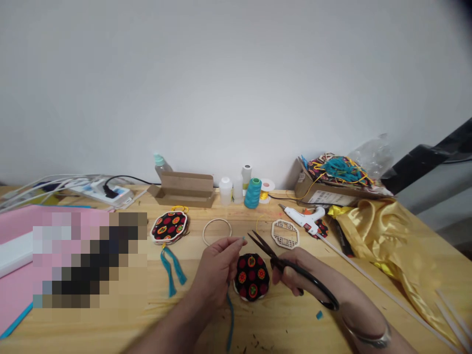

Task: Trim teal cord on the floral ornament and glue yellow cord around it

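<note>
My left hand (220, 260) pinches a thin teal cord (230, 319); a tiny end shows at the fingertips and the rest hangs below the hand. In my right hand (295, 268) is a pair of black-handled scissors (266, 244), blades slightly parted and pointing toward the left fingertips. Between the hands, on the table, lies a round black fabric piece (252, 277) with red and orange patterns. Beyond them are a thin ring (217, 221) and a pale lattice frame (279, 241). A teal scrap (319, 315) lies near the right wrist.
At left sits a finished-looking pendant (168, 226) with teal tassels. Behind stand an open cardboard box (187, 191), white bottles (225, 191) and a teal thread cone (252, 193). A glue gun (304, 216), gold cloth (379, 226) and a filled carton (328, 191) occupy the right.
</note>
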Demonstrator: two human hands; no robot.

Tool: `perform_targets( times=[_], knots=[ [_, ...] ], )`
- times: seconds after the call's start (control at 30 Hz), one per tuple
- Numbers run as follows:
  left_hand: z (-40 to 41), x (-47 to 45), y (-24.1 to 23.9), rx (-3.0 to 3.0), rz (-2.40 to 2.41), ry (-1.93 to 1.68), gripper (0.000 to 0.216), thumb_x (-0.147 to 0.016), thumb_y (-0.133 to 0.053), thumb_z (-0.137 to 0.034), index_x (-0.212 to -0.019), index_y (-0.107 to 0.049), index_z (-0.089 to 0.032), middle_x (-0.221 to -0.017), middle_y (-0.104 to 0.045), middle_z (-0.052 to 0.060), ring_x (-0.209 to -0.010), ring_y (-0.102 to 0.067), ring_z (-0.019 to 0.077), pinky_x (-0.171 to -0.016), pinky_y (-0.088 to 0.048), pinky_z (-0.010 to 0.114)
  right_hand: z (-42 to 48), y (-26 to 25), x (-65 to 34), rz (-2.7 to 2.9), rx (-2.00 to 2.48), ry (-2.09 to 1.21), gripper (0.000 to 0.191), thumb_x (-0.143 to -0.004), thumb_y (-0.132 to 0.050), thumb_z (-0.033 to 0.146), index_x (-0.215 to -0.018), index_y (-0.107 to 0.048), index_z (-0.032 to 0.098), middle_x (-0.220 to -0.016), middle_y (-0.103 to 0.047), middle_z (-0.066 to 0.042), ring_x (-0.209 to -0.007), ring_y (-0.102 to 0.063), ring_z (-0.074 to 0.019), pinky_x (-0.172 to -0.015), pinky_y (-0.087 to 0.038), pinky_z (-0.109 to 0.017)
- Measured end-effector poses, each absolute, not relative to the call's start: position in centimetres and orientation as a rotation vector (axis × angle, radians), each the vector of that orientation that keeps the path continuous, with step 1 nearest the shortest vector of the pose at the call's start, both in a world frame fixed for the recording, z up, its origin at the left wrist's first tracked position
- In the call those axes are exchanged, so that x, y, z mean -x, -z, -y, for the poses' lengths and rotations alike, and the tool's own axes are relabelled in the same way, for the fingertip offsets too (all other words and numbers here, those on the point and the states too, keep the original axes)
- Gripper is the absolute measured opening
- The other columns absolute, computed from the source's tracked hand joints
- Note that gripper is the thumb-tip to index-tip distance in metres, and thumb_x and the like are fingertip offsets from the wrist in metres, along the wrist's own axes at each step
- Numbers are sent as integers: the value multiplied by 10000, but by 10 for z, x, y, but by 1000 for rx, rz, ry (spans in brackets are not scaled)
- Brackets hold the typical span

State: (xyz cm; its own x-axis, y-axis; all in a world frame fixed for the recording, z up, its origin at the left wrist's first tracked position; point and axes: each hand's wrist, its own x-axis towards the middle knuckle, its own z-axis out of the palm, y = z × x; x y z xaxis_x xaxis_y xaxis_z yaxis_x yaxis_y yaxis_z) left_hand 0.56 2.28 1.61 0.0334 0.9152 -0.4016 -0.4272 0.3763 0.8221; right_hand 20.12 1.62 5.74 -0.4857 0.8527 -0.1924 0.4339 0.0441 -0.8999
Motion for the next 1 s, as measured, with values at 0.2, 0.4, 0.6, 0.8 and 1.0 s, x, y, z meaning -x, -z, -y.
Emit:
perform_targets(
  times=[0.2, 0.4, 0.6, 0.8, 1.0],
  knots=[
    [-23, -6, -18, -596, -1126, -1132, 264, -623, -709, -368, -716, -636, -131, -409, -302, -114, -346, -204, 15, -336, -134, 143, -13, -65, -209, 1954, 1379, -1494, 401, -781, -486, 522, -698, -614, 151, -584, -478, -4, -497, -424, -98, -459, -351, -217],
    [-21, -8, -18, -604, -1106, -1124, 228, -639, -708, -340, -710, -625, -139, -396, -293, -117, -350, -194, 18, -335, -136, 143, -15, -55, -205, 2064, 1394, -1431, 466, -794, -434, 567, -689, -590, 140, -538, -430, 16, -458, -357, -75, -416, -273, -203],
    [-16, -14, -27, -598, -1139, -1060, 213, -594, -735, -319, -645, -634, -139, -373, -378, -96, -322, -225, 11, -325, -132, 146, -13, -57, -199, 2024, 1377, -1388, 492, -777, -439, 602, -682, -600, 146, -555, -467, 8, -449, -339, -73, -413, -231, -219],
    [-15, -15, -26, -681, -1136, -1030, 213, -614, -720, -326, -610, -626, -135, -425, -484, -60, -361, -337, 22, -370, -252, 135, -14, -53, -199, 1908, 1332, -1450, 491, -727, -502, 627, -638, -596, 153, -493, -437, 27, -437, -316, -70, -401, -213, -212],
    [-16, -15, -27, -695, -1169, -1011, 215, -611, -718, -335, -612, -631, -137, -358, -384, -92, -318, -227, 5, -332, -156, 136, -20, -48, -201, 2027, 1243, -1571, 562, -739, -411, 681, -591, -521, 151, -493, -337, 43, -440, -262, -63, -399, -180, -211]
  ],
)
